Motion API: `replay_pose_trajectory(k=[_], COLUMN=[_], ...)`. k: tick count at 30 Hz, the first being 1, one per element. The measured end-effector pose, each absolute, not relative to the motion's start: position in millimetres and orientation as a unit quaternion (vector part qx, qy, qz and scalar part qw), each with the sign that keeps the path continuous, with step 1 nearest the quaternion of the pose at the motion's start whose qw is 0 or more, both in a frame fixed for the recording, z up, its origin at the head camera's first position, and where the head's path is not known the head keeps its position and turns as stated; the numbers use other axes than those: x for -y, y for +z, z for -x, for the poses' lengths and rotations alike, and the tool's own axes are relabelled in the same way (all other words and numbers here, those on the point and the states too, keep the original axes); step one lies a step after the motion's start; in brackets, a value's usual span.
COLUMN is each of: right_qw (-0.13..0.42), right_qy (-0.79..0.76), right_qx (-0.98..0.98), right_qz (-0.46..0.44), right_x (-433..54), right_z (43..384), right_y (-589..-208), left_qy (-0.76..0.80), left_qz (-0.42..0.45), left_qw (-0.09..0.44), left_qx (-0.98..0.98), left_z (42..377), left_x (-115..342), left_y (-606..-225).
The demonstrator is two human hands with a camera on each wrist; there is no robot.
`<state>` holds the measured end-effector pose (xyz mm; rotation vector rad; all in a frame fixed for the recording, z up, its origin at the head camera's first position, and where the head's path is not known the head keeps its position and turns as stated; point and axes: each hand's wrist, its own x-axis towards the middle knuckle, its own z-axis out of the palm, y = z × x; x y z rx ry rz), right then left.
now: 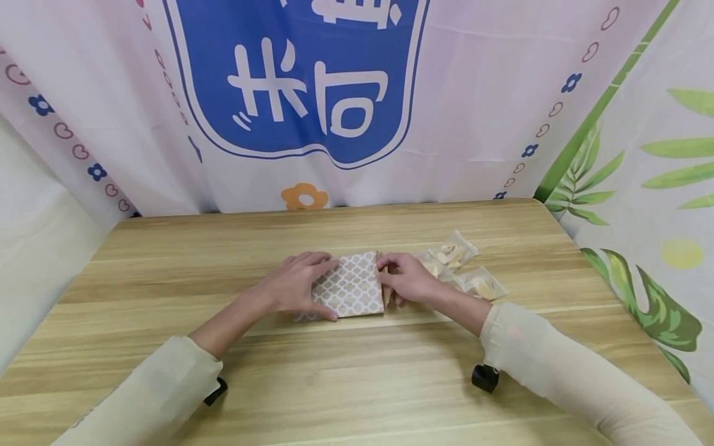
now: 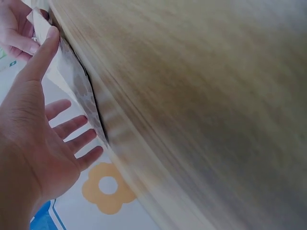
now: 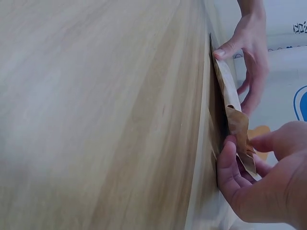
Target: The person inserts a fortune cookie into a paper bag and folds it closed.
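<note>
A tan paper bag [image 1: 352, 288] with a white lattice pattern lies flat on the wooden table. My left hand [image 1: 295, 284] spreads over its left end, thumb along the near edge and fingers toward the far edge. In the left wrist view that hand [image 2: 41, 139] has its fingers extended beside the bag [image 2: 76, 81]. At the bag's right end, my right hand [image 1: 411, 279] pinches the brown, creased edge. The right wrist view shows the thumb and fingers of this hand [image 3: 268, 187] on either side of the crumpled bag end [image 3: 238, 122]. The bag's inside is hidden.
Several small clear packets [image 1: 482, 285] with pale contents lie just right of my right hand, partly behind it. The wooden table [image 1: 334, 384] runs back to a printed curtain [image 1: 463, 124]. A leaf-patterned cloth [image 1: 669, 248] hangs along the right side.
</note>
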<state>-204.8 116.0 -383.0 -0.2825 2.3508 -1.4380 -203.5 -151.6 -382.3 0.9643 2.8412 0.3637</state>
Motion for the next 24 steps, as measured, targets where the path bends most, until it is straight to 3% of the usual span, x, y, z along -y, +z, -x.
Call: replay_pose_trajectory(k=[24], right_qw=[0.190], right_qy=[-0.492], right_qx=[-0.847], right_qz=[0.063], right_x=[-110.3], right_z=[206.0], right_y=[-381.0], left_qy=[0.152], left_qz=[-0.340], left_qw=[0.065], left_qx=[-0.926], left_z=[205.1], left_x=[152.0], left_y=[-387.5])
